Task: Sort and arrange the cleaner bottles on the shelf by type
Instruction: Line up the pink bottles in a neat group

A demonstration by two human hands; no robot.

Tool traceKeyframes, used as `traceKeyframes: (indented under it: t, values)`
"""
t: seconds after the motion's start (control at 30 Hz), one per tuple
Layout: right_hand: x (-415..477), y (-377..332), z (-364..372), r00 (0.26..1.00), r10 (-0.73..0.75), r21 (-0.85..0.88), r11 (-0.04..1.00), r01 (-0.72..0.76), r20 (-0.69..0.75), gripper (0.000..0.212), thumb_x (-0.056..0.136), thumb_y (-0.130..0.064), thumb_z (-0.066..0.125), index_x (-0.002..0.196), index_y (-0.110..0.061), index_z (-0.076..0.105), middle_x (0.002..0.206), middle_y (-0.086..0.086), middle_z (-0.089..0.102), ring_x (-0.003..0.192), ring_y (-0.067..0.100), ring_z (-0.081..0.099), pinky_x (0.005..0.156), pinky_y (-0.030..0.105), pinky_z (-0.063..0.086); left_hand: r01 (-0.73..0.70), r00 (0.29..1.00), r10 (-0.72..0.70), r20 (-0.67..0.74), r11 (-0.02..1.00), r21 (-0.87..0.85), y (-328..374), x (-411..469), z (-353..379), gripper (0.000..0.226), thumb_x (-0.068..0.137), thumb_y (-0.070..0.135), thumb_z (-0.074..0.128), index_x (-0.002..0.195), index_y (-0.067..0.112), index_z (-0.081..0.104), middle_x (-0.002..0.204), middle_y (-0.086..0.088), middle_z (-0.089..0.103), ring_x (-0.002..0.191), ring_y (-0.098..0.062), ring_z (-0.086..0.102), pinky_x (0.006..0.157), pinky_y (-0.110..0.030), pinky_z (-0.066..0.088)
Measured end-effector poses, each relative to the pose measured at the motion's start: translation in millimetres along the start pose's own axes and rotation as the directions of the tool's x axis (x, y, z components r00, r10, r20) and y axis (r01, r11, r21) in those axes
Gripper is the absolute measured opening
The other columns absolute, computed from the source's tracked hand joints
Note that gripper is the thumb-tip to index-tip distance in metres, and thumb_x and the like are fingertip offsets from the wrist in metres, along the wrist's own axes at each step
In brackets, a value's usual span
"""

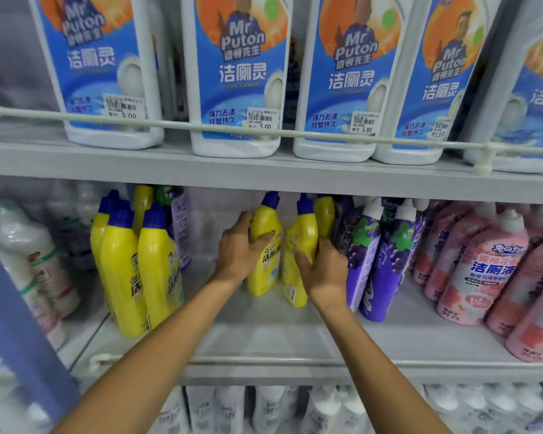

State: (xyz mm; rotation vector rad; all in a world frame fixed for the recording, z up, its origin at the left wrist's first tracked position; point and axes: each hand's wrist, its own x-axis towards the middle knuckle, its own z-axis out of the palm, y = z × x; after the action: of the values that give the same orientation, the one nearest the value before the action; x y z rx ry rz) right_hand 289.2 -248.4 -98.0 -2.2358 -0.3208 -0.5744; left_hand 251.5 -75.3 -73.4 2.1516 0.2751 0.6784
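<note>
The left hand (240, 250) is wrapped round one yellow bottle (267, 267) and the right hand (325, 272) round a second yellow bottle (304, 233) just beside it, both blue-capped, on the middle shelf (264, 333). Other yellow bottles (123, 270) stand to their left, with purple bottles (386, 270) close on the right and pink bottles (483, 267) beyond.

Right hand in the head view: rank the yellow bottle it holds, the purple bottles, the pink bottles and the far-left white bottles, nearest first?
1. Yellow bottle: gripped by the right hand.
2. Purple bottles: just to its right.
3. Pink bottles: farther right.
4. White bottles: far left end of the shelf.
</note>
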Motion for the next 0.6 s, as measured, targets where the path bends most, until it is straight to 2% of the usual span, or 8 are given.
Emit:
traceKeyframes:
  t: [0.1,0.17,0.23,0.33,0.47,0.53,0.6]
  values:
    - [-23,-2,1,0.999,-0.01,0.122,0.992,0.013,-0.032,0.037,0.087,-0.05,0.073,0.098,-0.016,0.065,0.083,0.007,0.071,0.078,0.033,0.068,0.068,0.04,0.054,0.019,0.998,-0.016,-0.068,0.999,0.043,-3,-32,-22,0.038,0.083,0.051,0.073,0.105,0.025,0.055,0.09,0.002,0.07,0.084,-0.026,0.068,0.072,-0.04,0.057]
    - [-37,-11,4,0.998,-0.022,0.221,0.975,0.033,-0.054,0.041,0.081,-0.059,0.071,0.097,-0.021,0.069,0.078,-0.002,0.071,0.073,0.021,0.068,0.067,0.039,0.056,0.029,0.995,-0.023,-0.101,0.997,0.064,-5,-54,-33,0.032,0.088,0.046,0.074,0.101,0.025,0.053,0.086,0.006,0.065,0.079,-0.02,0.063,0.066,-0.032,0.049]
    - [-49,-22,7,0.998,-0.029,0.31,0.95,0.044,-0.052,0.04,0.079,-0.058,0.075,0.097,-0.023,0.072,0.079,-0.004,0.073,0.073,0.013,0.069,0.068,0.033,0.056,0.044,0.996,-0.038,-0.085,0.997,0.066,-9,-75,-37,0.029,0.091,0.045,0.072,0.104,0.025,0.054,0.088,0.009,0.061,0.08,-0.015,0.059,0.063,-0.026,0.04]
    - [-61,-37,13,0.999,-0.017,0.377,0.926,-0.003,0.05,0.027,0.085,-0.046,0.079,0.088,-0.021,0.072,0.074,-0.004,0.071,0.069,0.009,0.065,0.064,0.024,0.05,0.061,0.996,-0.061,-0.063,0.998,0.001,-19,-97,-34,0.032,0.097,0.037,0.066,0.122,0.021,0.055,0.095,0.008,0.062,0.093,-0.022,0.065,0.07,-0.025,0.038]
    - [-57,-44,30,0.985,-0.062,0.431,0.902,-0.013,0.161,0.024,0.094,-0.041,0.071,0.086,-0.018,0.068,0.07,-0.002,0.067,0.067,0.012,0.062,0.059,0.018,0.043,0.037,0.984,-0.045,-0.174,0.998,-0.051,-30,-98,-23,0.036,0.1,0.032,0.06,0.133,0.021,0.053,0.107,0.0,0.07,0.097,-0.025,0.067,0.079,-0.032,0.05]
    - [-48,-47,42,0.979,-0.06,0.424,0.905,-0.029,0.195,0.028,0.095,-0.044,0.069,0.084,-0.018,0.067,0.069,0.0,0.066,0.065,0.014,0.061,0.058,0.023,0.043,0.05,0.973,-0.065,-0.221,0.996,-0.074,-33,-89,-15,0.041,0.101,0.031,0.058,0.138,0.015,0.05,0.113,-0.007,0.07,0.102,-0.029,0.067,0.086,-0.037,0.053]
    - [-36,-49,56,0.976,-0.05,0.399,0.916,-0.039,0.211,0.032,0.096,-0.046,0.067,0.083,-0.017,0.066,0.066,-0.001,0.064,0.062,0.014,0.058,0.057,0.028,0.041,0.059,0.963,-0.079,-0.257,0.995,-0.087,-35,-79,-9,0.045,0.102,0.029,0.055,0.143,0.012,0.046,0.12,-0.009,0.068,0.108,-0.029,0.065,0.088,-0.035,0.051]
